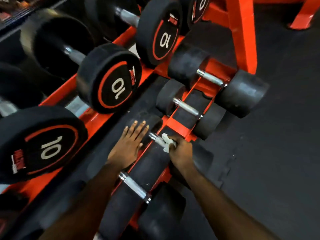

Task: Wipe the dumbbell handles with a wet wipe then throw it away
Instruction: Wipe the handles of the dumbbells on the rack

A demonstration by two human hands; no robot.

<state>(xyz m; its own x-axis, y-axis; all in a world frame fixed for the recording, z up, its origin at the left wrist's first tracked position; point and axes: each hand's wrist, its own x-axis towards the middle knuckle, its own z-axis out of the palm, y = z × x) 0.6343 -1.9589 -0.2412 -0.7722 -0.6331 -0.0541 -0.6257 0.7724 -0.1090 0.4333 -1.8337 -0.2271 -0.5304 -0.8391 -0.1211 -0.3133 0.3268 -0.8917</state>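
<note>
A small black dumbbell lies on the lowest shelf of the orange rack (180, 125), its chrome handle (156, 139) showing between my hands. My right hand (181, 152) grips a crumpled white wet wipe (167, 142) wrapped around that handle. With fingers straight, my left hand (129, 144) rests flat on the dumbbell's left head (152, 121). More chrome handles sit on the same shelf: one nearer to me (135, 187), two farther along (187, 107) (212, 78).
The upper rack tier at left carries large black dumbbells marked 10 (110, 80) (158, 30) (39, 144). Black rubber floor mat (268, 153) spreads to the right. An orange rack upright (242, 32) and another orange frame (304, 13) stand at the top right.
</note>
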